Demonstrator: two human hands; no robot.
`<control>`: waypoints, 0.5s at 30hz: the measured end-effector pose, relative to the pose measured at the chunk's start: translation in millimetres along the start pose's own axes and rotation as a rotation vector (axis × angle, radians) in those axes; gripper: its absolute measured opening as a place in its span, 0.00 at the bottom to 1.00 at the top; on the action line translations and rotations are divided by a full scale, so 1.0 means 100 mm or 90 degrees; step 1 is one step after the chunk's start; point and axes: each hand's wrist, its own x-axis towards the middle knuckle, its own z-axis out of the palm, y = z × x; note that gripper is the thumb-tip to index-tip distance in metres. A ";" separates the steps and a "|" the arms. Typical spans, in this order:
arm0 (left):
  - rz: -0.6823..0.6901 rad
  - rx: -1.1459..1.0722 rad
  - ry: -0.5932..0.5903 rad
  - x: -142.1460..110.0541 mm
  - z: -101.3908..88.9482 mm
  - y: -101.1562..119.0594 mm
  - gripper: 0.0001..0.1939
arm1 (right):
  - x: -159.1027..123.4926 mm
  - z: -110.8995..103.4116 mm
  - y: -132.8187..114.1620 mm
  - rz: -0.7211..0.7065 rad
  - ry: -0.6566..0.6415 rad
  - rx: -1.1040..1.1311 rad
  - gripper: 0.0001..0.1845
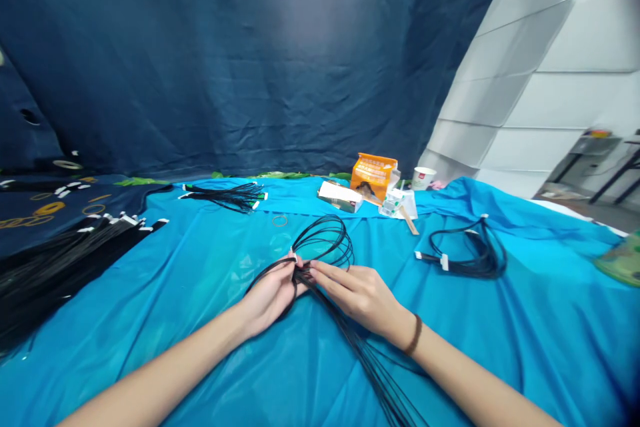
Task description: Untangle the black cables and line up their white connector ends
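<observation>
My left hand (273, 293) is closed around a bundle of thin black cables (333, 307), a white connector showing by its thumb. Beside it my right hand (357, 290) pinches the same bundle with its fingertips. Part of the bundle curves up in loops beyond the hands, and its loose strands trail down to the lower right. A brown band (414, 335) circles my right wrist. On the blue cloth (200, 320) to the right lies a coiled black cable bundle (480, 267) with white connectors.
Many straight black cables (65, 260) with white ends lie at left. A smaller cable bundle (225, 195) is farther back, near a rubber band (280, 221). Along the back stand an orange bag (374, 175), a small box (340, 196) and a paper cup (423, 178).
</observation>
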 end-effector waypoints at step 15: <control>-0.072 0.016 -0.121 -0.05 -0.01 0.07 0.07 | -0.12 0.05 0.29 0.113 0.057 0.007 0.14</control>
